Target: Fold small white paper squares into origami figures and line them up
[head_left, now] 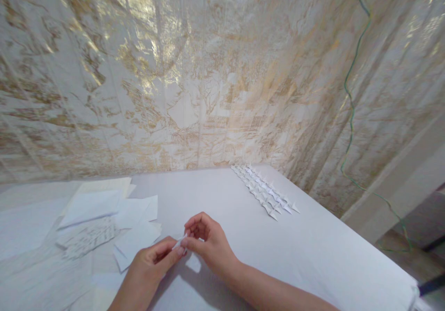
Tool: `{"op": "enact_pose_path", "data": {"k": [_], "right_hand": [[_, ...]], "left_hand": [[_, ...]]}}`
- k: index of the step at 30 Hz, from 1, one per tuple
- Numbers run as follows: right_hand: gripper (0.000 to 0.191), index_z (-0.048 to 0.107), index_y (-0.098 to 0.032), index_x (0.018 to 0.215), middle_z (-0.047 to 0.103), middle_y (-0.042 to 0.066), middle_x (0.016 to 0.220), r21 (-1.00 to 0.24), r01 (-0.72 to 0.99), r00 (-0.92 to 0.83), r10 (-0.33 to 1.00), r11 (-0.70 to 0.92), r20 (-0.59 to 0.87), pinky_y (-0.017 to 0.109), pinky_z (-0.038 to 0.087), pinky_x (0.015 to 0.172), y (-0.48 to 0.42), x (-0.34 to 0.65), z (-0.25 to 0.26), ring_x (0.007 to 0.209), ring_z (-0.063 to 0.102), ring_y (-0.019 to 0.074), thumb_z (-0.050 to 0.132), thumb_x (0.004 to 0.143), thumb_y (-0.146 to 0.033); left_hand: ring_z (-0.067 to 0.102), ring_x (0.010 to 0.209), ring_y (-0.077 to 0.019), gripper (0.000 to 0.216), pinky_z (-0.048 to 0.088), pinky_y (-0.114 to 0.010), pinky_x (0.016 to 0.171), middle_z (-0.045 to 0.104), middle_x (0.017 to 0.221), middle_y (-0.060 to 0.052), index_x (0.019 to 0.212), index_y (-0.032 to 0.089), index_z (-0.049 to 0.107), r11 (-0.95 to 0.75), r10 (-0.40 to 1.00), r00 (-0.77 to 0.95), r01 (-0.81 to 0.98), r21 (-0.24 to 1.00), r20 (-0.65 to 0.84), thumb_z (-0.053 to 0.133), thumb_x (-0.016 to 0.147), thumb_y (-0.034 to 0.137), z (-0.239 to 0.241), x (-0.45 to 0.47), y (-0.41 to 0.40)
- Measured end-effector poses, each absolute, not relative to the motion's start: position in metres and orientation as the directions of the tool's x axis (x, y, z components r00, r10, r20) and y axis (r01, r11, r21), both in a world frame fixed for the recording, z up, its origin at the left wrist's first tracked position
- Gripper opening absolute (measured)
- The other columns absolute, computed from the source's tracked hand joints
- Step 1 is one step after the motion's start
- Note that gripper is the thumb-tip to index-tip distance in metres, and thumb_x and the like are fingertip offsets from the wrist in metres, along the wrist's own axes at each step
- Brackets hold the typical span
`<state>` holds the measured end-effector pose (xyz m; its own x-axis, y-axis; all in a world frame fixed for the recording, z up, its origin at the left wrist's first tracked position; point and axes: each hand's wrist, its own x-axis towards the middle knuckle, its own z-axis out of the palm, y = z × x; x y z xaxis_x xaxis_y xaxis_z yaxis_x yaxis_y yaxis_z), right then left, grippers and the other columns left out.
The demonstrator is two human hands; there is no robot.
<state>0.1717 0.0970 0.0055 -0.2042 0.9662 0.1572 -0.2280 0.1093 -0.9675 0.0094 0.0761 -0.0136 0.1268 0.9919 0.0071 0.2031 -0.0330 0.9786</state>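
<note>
My left hand (153,261) and my right hand (207,240) meet low in the middle of the head view, above a white table (313,250). Both pinch a small folded piece of white paper (178,243) between thumb and fingertips, with the fingers curled. Loose white paper sheets (114,218) lie just left of my hands, some with writing on them. Rows of small folded white paper pieces (266,193) lie at the far right of the table, well beyond my right hand.
A cream and gold patterned curtain (208,70) hangs behind the table and along its right side. A green cord (351,111) runs down the curtain at the right. The table's right edge drops off to a floor (417,241).
</note>
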Motion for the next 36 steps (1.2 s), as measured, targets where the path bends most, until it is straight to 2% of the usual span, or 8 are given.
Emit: {"op": "enact_pose_path", "data": {"k": [4,8,11,19,26,31,34,36], "right_hand": [[0.029,0.068,-0.018,0.071,0.065,0.0,0.067,-0.985,-0.165,-0.309,0.945,0.055,0.104,0.03,0.043,0.066,0.1,0.175,0.007,0.063,0.058,0.0149,0.086,0.066,-0.041],[0.022,0.071,-0.018,0.066,0.065,0.0,0.069,-0.984,-0.083,-0.273,0.946,0.158,0.175,0.03,0.043,0.067,0.102,0.18,0.009,0.066,0.057,0.0154,0.081,0.072,-0.037],[0.023,0.072,-0.018,0.066,0.064,0.0,0.067,-0.986,-0.103,-0.305,0.939,0.132,0.157,0.03,0.045,0.066,0.103,0.182,0.009,0.066,0.058,0.016,0.08,0.073,-0.039],[0.026,0.067,-0.017,0.064,0.059,-0.002,0.061,-0.993,-0.059,-0.262,0.958,0.105,0.117,0.028,0.039,0.064,0.103,0.181,0.009,0.06,0.049,0.0124,0.08,0.072,-0.037],[0.033,0.065,-0.016,0.067,0.056,-0.003,0.058,-0.997,-0.038,-0.272,0.959,0.07,0.078,0.027,0.038,0.06,0.103,0.179,0.005,0.056,0.047,0.0113,0.079,0.073,-0.044],[0.034,0.065,-0.017,0.069,0.058,-0.003,0.061,-0.994,-0.093,-0.289,0.954,0.059,0.083,0.028,0.04,0.062,0.105,0.179,0.006,0.058,0.05,0.0117,0.081,0.07,-0.046],[0.035,0.066,-0.019,0.081,0.06,-0.003,0.066,-0.984,-0.168,-0.31,0.944,0.063,0.114,0.028,0.043,0.064,0.107,0.179,0.011,0.06,0.053,0.0126,0.081,0.07,-0.048],[0.035,0.065,-0.02,0.085,0.061,-0.002,0.068,-0.984,-0.158,-0.318,0.94,0.077,0.124,0.028,0.043,0.065,0.106,0.18,0.013,0.062,0.054,0.0135,0.08,0.072,-0.049]], "left_hand": [[0.045,0.066,-0.0156,0.045,0.034,-0.025,0.062,0.047,0.064,0.005,0.062,0.02,0.065,-0.055,0.99,0.136,0.244,0.968,0.022,0.067,0.078,0.062,-0.015,0.008,0.077],[0.045,0.068,-0.0163,0.041,0.035,-0.025,0.064,0.048,0.066,0.005,0.065,0.021,0.065,-0.072,0.989,0.146,0.277,0.958,0.032,0.065,0.08,0.059,-0.015,0.006,0.077],[0.048,0.069,-0.0171,0.042,0.036,-0.026,0.065,0.049,0.066,0.004,0.064,0.021,0.064,-0.085,0.986,0.161,0.297,0.951,0.038,0.063,0.08,0.06,-0.014,0.007,0.077],[0.04,0.062,-0.0159,0.038,0.031,-0.026,0.061,0.039,0.06,0.008,0.063,0.025,0.042,-0.099,0.994,0.074,0.394,0.914,0.076,0.058,0.077,0.057,-0.01,0.013,0.074],[0.048,0.067,-0.019,0.032,0.036,-0.027,0.065,0.047,0.063,0.006,0.066,0.024,0.051,-0.083,0.994,0.103,0.438,0.895,0.042,0.057,0.075,0.054,0.007,0.018,0.069],[0.043,0.059,-0.0166,0.036,0.033,-0.027,0.059,0.04,0.057,0.008,0.061,0.025,0.046,-0.037,0.997,0.079,0.408,0.912,0.005,0.059,0.071,0.057,0.004,0.017,0.072],[0.049,0.063,-0.0185,0.04,0.039,-0.028,0.061,0.048,0.061,0.006,0.069,0.023,0.055,-0.018,0.998,0.063,0.361,0.932,-0.005,0.056,0.074,0.062,-0.001,0.015,0.074],[0.053,0.067,-0.0198,0.042,0.042,-0.028,0.063,0.053,0.066,0.004,0.076,0.021,0.059,-0.012,0.999,0.052,0.334,0.943,-0.005,0.055,0.077,0.064,-0.004,0.014,0.074]]}}
